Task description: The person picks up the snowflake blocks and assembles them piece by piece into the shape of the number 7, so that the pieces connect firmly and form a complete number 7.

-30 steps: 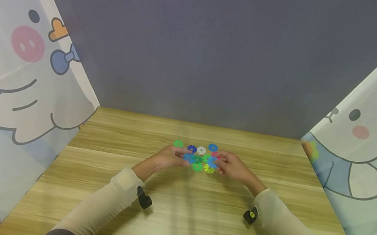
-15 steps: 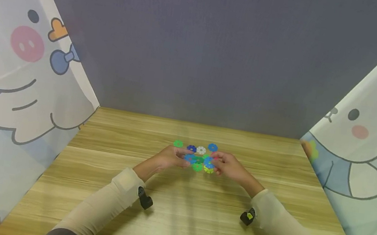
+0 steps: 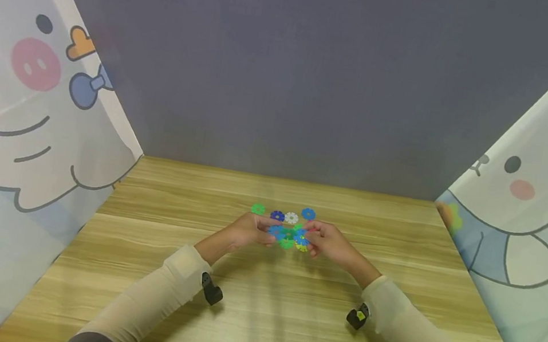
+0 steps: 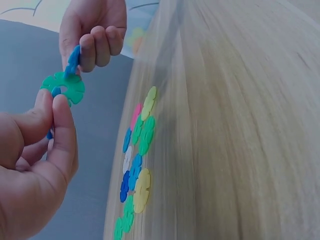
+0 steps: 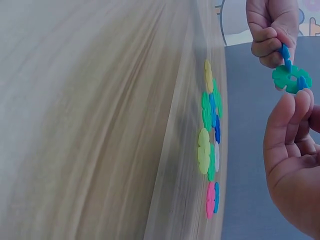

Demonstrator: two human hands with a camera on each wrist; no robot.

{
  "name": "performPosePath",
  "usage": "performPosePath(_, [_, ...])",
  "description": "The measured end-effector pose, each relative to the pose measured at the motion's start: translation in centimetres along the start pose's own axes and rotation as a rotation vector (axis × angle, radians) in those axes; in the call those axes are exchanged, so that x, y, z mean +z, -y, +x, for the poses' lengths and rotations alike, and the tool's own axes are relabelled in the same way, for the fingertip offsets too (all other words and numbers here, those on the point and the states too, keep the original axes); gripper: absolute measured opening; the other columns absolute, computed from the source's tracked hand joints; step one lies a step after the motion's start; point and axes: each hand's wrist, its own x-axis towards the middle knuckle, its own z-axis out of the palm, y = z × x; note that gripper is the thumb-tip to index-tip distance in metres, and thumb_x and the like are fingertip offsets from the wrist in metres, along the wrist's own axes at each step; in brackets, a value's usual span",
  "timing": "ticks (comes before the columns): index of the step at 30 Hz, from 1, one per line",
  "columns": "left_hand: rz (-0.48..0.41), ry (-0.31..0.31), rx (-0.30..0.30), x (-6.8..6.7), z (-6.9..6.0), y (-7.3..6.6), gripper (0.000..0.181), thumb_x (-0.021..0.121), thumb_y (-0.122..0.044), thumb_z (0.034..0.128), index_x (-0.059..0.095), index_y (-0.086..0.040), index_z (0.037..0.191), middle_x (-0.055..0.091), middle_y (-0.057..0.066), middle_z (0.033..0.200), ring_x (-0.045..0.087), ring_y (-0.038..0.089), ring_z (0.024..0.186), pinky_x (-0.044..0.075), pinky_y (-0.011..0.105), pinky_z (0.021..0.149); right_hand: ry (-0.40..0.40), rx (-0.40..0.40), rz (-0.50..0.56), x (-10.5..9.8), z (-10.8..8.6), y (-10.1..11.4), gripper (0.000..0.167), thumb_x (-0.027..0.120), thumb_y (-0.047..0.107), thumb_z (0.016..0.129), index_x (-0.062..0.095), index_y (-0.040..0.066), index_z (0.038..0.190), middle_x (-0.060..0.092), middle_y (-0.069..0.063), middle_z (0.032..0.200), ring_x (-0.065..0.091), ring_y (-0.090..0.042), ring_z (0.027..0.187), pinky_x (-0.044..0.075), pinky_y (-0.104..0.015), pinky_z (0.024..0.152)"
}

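Observation:
My left hand [image 3: 244, 229] pinches a blue notched snowflake disc [image 3: 274, 230] between thumb and fingers. That disc stands across a green snowflake disc [image 4: 76, 89], its edge at the green one's rim. Opposite, my right hand [image 3: 337, 245] pinches a second blue snowflake disc [image 5: 301, 82], which meets the other side of the green disc. Both wrist views show these three pieces above the table, with the blue ones roughly crosswise to the green. How deep the right-hand disc sits in a notch, I cannot tell. Fingers hide parts of both blue discs.
Below the hands, several loose snowflake discs lie flat on the wooden table [image 3: 254, 318], among them a white disc [image 3: 291, 218], a dark blue disc [image 3: 277, 216], a yellow disc [image 4: 142, 190] and a pink disc [image 5: 210, 200]. A grey panel [image 3: 286, 80] stands behind, with printed cloths either side.
My right hand has moved left, bringing its blue disc up to the green one. The left hand has hardly moved and keeps its grip.

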Motion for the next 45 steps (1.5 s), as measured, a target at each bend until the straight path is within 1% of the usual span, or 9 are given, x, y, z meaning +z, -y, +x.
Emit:
performPosePath(5, [0.087, -0.028, 0.026, 0.3, -0.1, 0.1, 0.049, 0.07, 0.0, 0.0931, 0.06, -0.005, 0.141, 0.068, 0.009, 0.089, 0.074, 0.025, 0.085, 0.064, 0.03, 0.084, -0.006, -0.011, -0.017, 0.2, 0.0, 0.3, 0.026, 0.052, 0.014, 0.106, 0.055, -0.004, 0.125, 0.059, 0.002, 0.073, 0.059, -0.011, 0.068, 0.061, -0.032, 0.069])
performPosePath(7, [0.12, -0.037, 0.039, 0.5, -0.2, 0.1, 0.048, 0.07, 0.0, 0.0933, 0.061, -0.007, 0.14, 0.068, 0.009, 0.086, 0.074, 0.03, 0.088, 0.064, 0.03, 0.083, -0.012, -0.019, -0.031, 0.3, 0.0, 0.3, 0.025, 0.052, 0.013, 0.106, 0.056, -0.004, 0.124, 0.059, 0.002, 0.072, 0.059, -0.011, 0.067, 0.061, -0.034, 0.068])
performPosePath(9, [0.13, -0.045, 0.053, 0.6, -0.4, -0.1, 0.048, 0.069, 0.002, 0.0932, 0.06, -0.005, 0.14, 0.07, 0.011, 0.087, 0.074, 0.031, 0.088, 0.064, 0.031, 0.082, -0.015, -0.036, -0.052, 0.4, 0.0, 0.3, 0.024, 0.052, 0.012, 0.106, 0.056, -0.005, 0.123, 0.059, 0.002, 0.071, 0.059, -0.011, 0.066, 0.061, -0.035, 0.067])
performPosePath(15, [0.093, -0.071, 0.067, 0.9, -0.7, -0.3, 0.049, 0.067, 0.007, 0.0928, 0.057, 0.004, 0.14, 0.074, 0.022, 0.098, 0.074, 0.019, 0.08, 0.065, 0.032, 0.081, -0.041, -0.052, -0.088, 0.7, 0.1, 0.5, 0.023, 0.054, 0.011, 0.105, 0.057, -0.004, 0.123, 0.06, -0.004, 0.07, 0.061, -0.016, 0.064, 0.061, -0.039, 0.065])
performPosePath(22, [0.111, -0.068, 0.068, 1.1, -0.8, -0.5, 0.048, 0.067, 0.004, 0.0938, 0.058, 0.001, 0.141, 0.074, 0.025, 0.106, 0.075, 0.032, 0.089, 0.065, 0.036, 0.083, -0.053, -0.052, -0.062, 1.1, 0.1, 0.4, 0.025, 0.053, 0.01, 0.106, 0.056, -0.006, 0.124, 0.06, -0.006, 0.07, 0.06, -0.018, 0.066, 0.062, -0.046, 0.068])
performPosePath(30, [0.131, -0.068, 0.06, 0.9, -0.6, -0.4, 0.048, 0.067, 0.002, 0.0943, 0.057, -0.001, 0.142, 0.076, 0.02, 0.106, 0.073, 0.013, 0.078, 0.065, 0.034, 0.082, -0.056, -0.063, -0.069, 1.2, 0.2, 0.4, 0.027, 0.051, 0.009, 0.106, 0.055, -0.008, 0.127, 0.059, 0.0, 0.069, 0.06, -0.014, 0.064, 0.063, -0.048, 0.07])
performPosePath(34, [0.133, -0.059, 0.045, 0.2, -0.9, -0.6, 0.051, 0.069, -0.002, 0.0945, 0.056, -0.003, 0.144, 0.077, 0.017, 0.105, 0.074, 0.023, 0.085, 0.064, 0.035, 0.086, -0.051, -0.059, -0.077, 1.3, 0.6, 0.7, 0.03, 0.051, 0.011, 0.107, 0.055, -0.006, 0.131, 0.059, 0.0, 0.07, 0.059, -0.015, 0.064, 0.062, -0.04, 0.068])
performPosePath(37, [0.119, -0.051, 0.027, -0.1, -1.0, -0.9, 0.052, 0.068, -0.003, 0.0951, 0.054, -0.003, 0.146, 0.075, 0.021, 0.109, 0.074, 0.03, 0.091, 0.063, 0.034, 0.088, -0.052, -0.044, -0.08, 1.3, 0.8, 0.9, 0.031, 0.05, 0.013, 0.107, 0.055, -0.004, 0.133, 0.06, -0.002, 0.072, 0.059, -0.014, 0.065, 0.061, -0.035, 0.067])
performPosePath(45, [0.085, -0.05, 0.014, -0.2, -0.9, -0.8, 0.052, 0.067, 0.0, 0.0953, 0.053, -0.001, 0.146, 0.072, 0.028, 0.112, 0.074, 0.029, 0.091, 0.063, 0.038, 0.09, -0.065, -0.01, -0.091, 0.5, 0.7, 0.3, 0.036, 0.051, 0.023, 0.108, 0.058, 0.0, 0.135, 0.064, -0.01, 0.081, 0.061, -0.017, 0.071, 0.061, -0.037, 0.069])
